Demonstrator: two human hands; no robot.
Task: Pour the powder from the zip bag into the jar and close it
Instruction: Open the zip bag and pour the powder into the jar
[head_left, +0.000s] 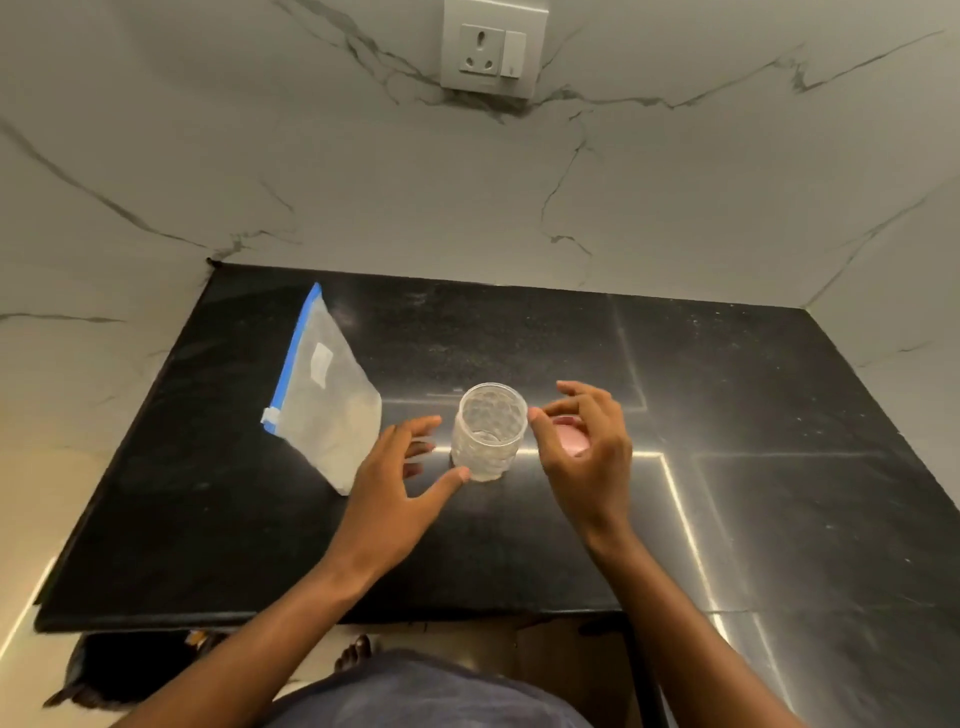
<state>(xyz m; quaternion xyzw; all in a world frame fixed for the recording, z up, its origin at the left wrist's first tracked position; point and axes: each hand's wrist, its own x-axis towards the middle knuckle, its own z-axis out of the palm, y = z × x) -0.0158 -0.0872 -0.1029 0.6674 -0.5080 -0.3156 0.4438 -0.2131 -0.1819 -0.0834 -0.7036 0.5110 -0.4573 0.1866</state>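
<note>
Head view: a black stone counter (519, 545) is seen from above.
Jar (489, 432): clear, dimpled, upright, lid off, stood mid-counter between both hands.
Left hand (397, 478): fingers spread open; thumb tip touches the jar's base.
Right hand (584, 449): a pink lid (570, 439) is gripped just beside the jar.
Zip bag (324, 402): laid left, blue seal closed.

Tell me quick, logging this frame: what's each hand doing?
Left hand: open, thumb tip at the jar, gripping nothing.
Right hand: curled around a pink lid.
</note>
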